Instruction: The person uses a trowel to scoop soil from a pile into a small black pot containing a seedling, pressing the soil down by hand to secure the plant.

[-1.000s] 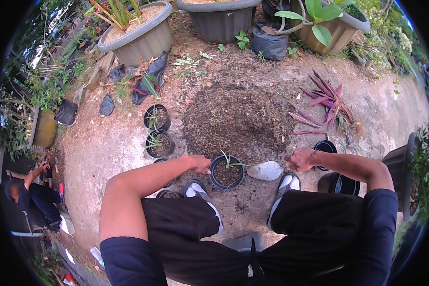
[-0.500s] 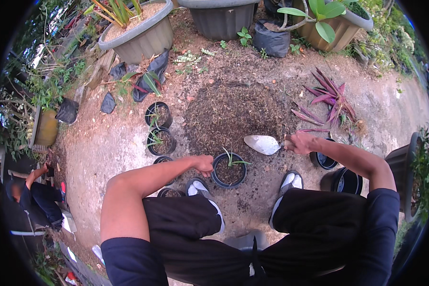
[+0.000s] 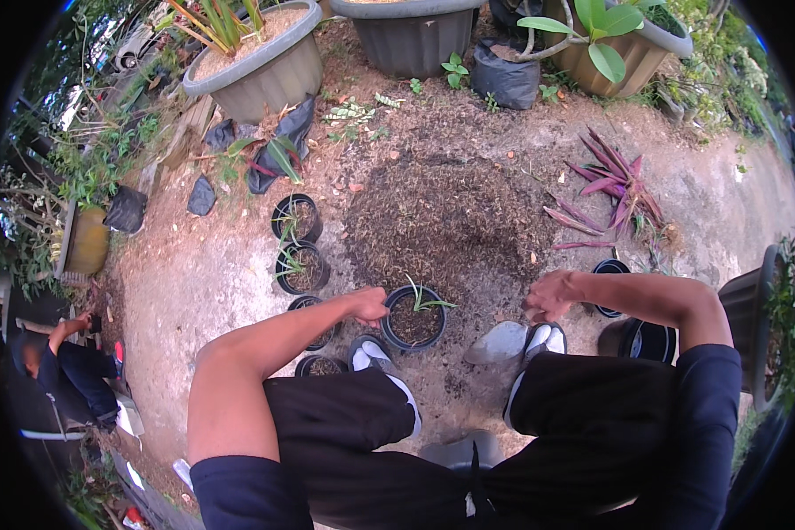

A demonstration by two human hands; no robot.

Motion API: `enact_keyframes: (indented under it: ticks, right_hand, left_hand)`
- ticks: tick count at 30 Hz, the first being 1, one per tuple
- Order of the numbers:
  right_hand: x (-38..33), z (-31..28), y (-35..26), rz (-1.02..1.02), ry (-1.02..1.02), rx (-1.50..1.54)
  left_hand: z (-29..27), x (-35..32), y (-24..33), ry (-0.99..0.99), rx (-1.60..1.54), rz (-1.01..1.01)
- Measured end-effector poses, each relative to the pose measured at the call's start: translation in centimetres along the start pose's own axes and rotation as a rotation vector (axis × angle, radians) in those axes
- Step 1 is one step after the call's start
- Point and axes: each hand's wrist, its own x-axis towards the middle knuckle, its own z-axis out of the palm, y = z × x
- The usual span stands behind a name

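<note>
A small black pot (image 3: pixel 389 336) with soil and a thin-leaved green seedling (image 3: pixel 426 300) stands on the ground between my feet. Closed fingers of my left hand (image 3: pixel 367 306) are at its left rim and appear to pinch it. My right hand (image 3: pixel 551 297) is wrapped round the handle of a trowel (image 3: pixel 498 343), whose pale metal blade points down and left beside my right shoe. The blade looks blurred and carries no visible soil. Beyond the pot spreads a heap of dark, loose soil (image 3: pixel 442 208).
Several potted seedlings (image 3: pixel 302 268) line up on the left. Empty-looking black pots (image 3: pixel 649 338) stand at right, near uprooted purple-leaved plants (image 3: pixel 623 181). Large planters (image 3: pixel 406 40) line the far side. Another person (image 3: pixel 66 362) sits at far left.
My right hand has swung the trowel down and toward me, from the soil heap's edge to beside my right shoe. The pot and my left hand have shifted slightly left.
</note>
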Motion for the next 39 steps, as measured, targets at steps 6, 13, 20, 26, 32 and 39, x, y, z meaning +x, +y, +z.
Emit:
enact_keyframes:
  ticks: [6, 13, 20, 26, 32, 39]
  right_hand:
    - [0.7, -2.0, 1.8, 0.216, 0.153, 0.128]
    - [1.0, -4.3, -0.3, 0.168, 0.145, 0.059]
    - [2.3, -3.2, -0.6, 0.23, 0.189, 0.128]
    - [1.9, -2.4, 1.0, 0.369, 0.313, 0.223]
    - [1.9, 2.4, 1.4, 0.404, 0.429, 0.261]
    - [3.2, 3.1, 1.7, 0.312, 0.528, 0.216]
  left_hand:
    - [-0.4, -0.3, -1.2, -0.02, 0.125, 0.033]
    - [-0.1, -0.2, -2.4, -0.006, 0.03, 0.005]
    - [-0.5, -0.5, -1.7, -0.02, 0.11, 0.022]
    - [-0.5, -1.2, -1.4, 0.055, 0.19, 0.079]
    - [-0.1, -0.8, -0.8, 0.077, 0.148, 0.097]
    - [1.0, 1.8, -1.0, -0.012, -0.117, 0.153]
